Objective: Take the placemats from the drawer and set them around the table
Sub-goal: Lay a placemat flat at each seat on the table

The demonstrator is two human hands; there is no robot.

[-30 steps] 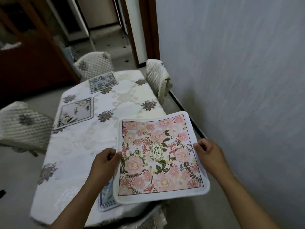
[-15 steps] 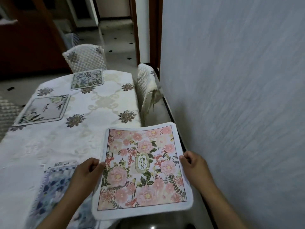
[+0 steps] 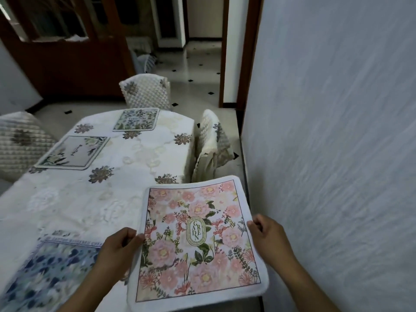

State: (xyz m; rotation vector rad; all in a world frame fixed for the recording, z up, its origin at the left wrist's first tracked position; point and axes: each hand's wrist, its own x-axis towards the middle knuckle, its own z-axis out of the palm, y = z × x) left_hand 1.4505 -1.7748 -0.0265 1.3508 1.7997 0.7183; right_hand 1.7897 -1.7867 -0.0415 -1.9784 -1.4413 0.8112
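Observation:
I hold a pink floral placemat with "GARDEN" at its centre flat in the air over the table's near right corner. My left hand grips its left edge and my right hand grips its right edge. Three placemats lie on the white floral tablecloth: a blue one at the near left, a grey floral one by the left edge, and a green-blue one at the far end.
Quilted chairs stand at the far end, the right side and the left. A pale wall runs close along the right. A dark wooden cabinet and a doorway lie beyond.
The view has shifted toward the table's right side and lifted. The pink placemat stays in both hands, now nearer the right-hand chair; the blue placemat has come into view at the near left.

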